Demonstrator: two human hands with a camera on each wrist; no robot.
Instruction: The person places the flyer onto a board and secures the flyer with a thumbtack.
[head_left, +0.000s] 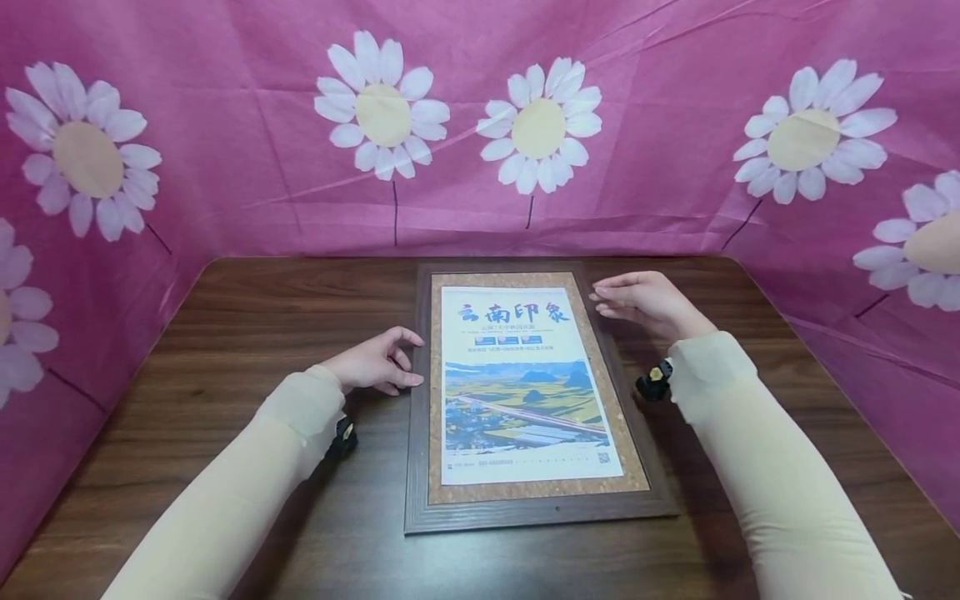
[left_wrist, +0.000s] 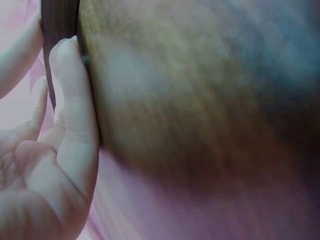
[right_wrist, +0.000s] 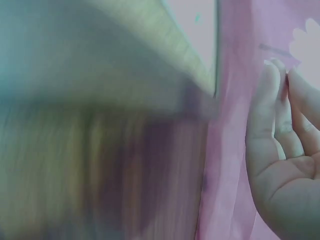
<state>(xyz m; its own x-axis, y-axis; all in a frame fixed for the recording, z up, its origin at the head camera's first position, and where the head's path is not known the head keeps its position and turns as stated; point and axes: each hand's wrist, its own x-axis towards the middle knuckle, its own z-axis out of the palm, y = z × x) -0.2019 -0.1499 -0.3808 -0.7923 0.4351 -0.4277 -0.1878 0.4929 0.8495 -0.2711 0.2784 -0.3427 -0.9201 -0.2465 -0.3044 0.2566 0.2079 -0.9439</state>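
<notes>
A corkboard [head_left: 633, 467] in a dark wooden frame [head_left: 525, 515] lies on the table. On the cork rests a printed poster [head_left: 517, 467] with blue Chinese lettering and a landscape picture of fields and hills. My left hand [head_left: 372, 362] is at the frame's left side, thumb and forefinger tips right at its edge; in the left wrist view the thumb [left_wrist: 77, 95] reaches along the dark edge. Beside the upper right edge, my right hand [head_left: 643, 302] hovers with fingers loosely bent and tips close together. Nothing shows between them in the right wrist view.
The dark wood-grain table [head_left: 300, 292] extends around the frame. Pink cloth [head_left: 247, 167] printed with large white daisies encloses the back and both sides. A small black device [head_left: 654, 381] sits under the right wrist, and a similar black device [head_left: 343, 437] under the left.
</notes>
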